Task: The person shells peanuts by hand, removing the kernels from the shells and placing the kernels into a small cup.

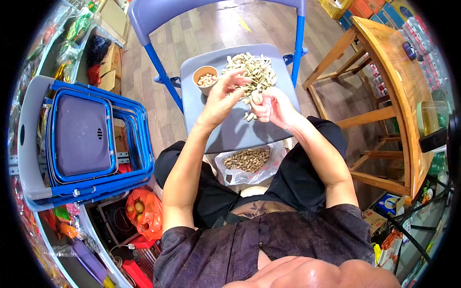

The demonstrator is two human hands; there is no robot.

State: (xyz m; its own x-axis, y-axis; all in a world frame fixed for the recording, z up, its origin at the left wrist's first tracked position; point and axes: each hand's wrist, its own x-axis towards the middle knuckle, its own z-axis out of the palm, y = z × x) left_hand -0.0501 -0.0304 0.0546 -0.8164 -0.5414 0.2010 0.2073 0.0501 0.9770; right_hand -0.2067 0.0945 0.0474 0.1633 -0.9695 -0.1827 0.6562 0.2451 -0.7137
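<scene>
A pile of peanut shells [257,67] lies on the grey seat of a folding chair [216,129]. At the seat's left stands a paper cup [205,82] with shelled peanuts in it. My left hand [224,93] is raised beside the cup, fingers apart and curved, with nothing visible in it. Close to its fingertips, my right hand [276,106] is pinched on a small pale piece that looks like a peanut, in front of the shells. Below the seat, between my legs, a clear plastic bag [248,162] holds unshelled peanuts.
Folded blue-framed chairs [86,139] lean at the left, by shelves of packaged goods. An orange bag [144,212] with round items sits near my left elbow. A wooden table [391,96] stands at the right, with wrapped drinks beyond it.
</scene>
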